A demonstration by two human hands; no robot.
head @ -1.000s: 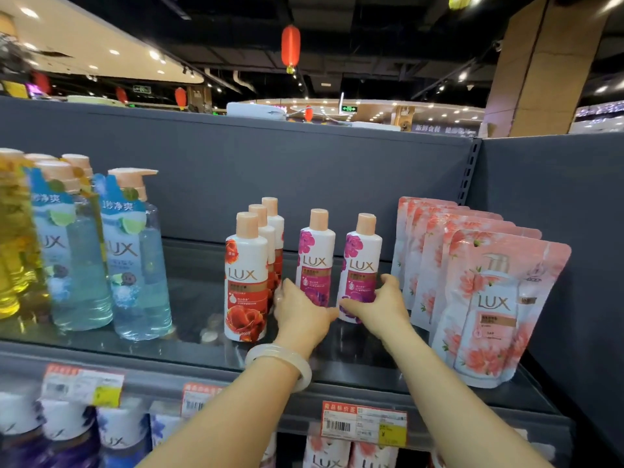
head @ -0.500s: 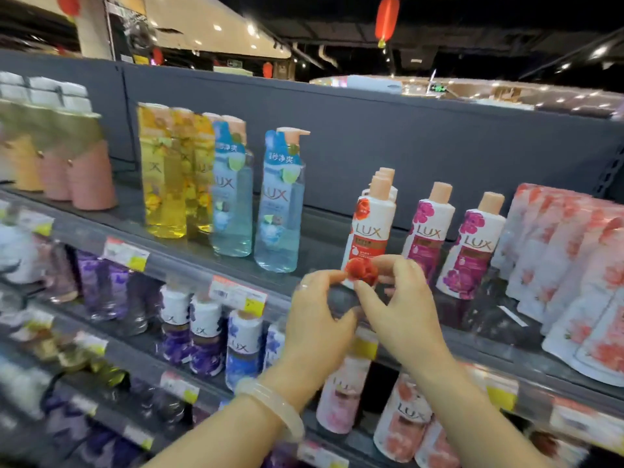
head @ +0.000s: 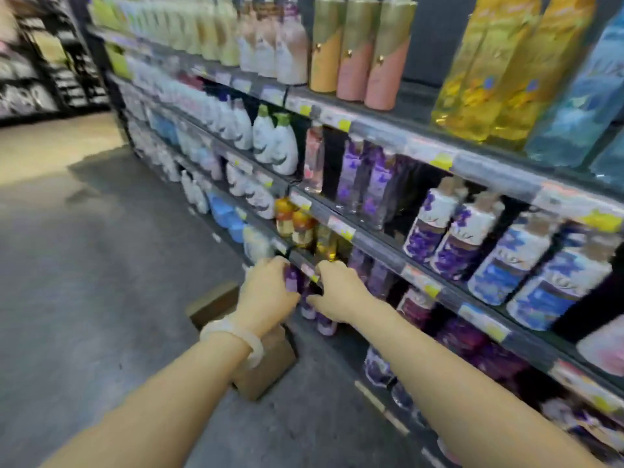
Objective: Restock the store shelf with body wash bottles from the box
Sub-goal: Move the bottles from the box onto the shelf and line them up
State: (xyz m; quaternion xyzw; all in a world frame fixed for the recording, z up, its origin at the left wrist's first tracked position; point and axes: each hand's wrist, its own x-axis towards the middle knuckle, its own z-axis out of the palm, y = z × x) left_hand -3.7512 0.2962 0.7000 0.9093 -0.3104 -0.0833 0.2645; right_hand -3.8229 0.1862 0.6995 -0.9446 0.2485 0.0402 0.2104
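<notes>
Head view, blurred by motion. Both hands out in front, close together and low, over the cardboard box (head: 266, 363) on the grey floor (head: 101, 265) beside the shelving. Left hand (head: 266, 293), with a pale bangle (head: 233, 339) on the wrist, fingers curled; right hand (head: 341, 293) likewise bent at the knuckles. Nothing clearly held in either: the purple showing between the fingers probably belongs to bottles on the low shelf behind, though too smeared to say for certain. Judged as a reach down toward the box for more stock, hence arms extended and hands paired.

Body wash bottles for restocking presumably in that box, mostly hidden under the left wrist; contents not visible. Shelves to the right already stocked: purple-labelled bottles (head: 435, 231) and blue-labelled ones (head: 516, 261) on the middle tier, yellow bottles (head: 472, 72) and pink-and-gold ones (head: 354, 52) on top. Shelf edge with price tags (head: 341, 228) juts out just behind the hands, likely something to clear on the way down.
</notes>
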